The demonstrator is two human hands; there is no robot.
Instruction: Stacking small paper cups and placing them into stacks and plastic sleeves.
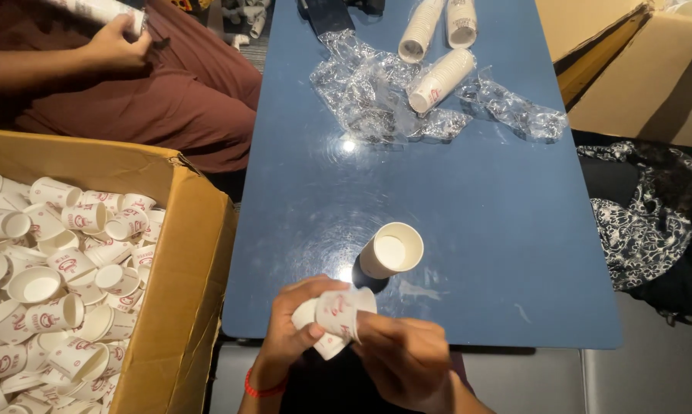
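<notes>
At the near edge of the blue tabletop (476, 230), both hands are bunched up around a couple of small paper cups (338, 318), white with red print. The left hand (292, 330) has its fingers wrapped around the lower cup from the side, and the right hand (403, 360) pinches the upper cup from the other side. I can't really make out how many cups are in that bundle since the fingers cover most of it, and both arms are cut off by the bottom of the frame.

Just beyond the hands, a short stack of cups (392, 251) stands upright on the glossy tabletop, open mouth up. Further back lie a few long sleeves of cups (440, 79) on their sides, tangled in crinkly clear plastic wrap (361, 100).

To the left sits a cardboard box (181, 261) heaped with loose cups, only partly in view. Behind it another person in dark red clothes holds a stack of cups with a hand (116, 46). On the right there's a black-and-white patterned cloth (645, 222), hard to tell what exactly.
</notes>
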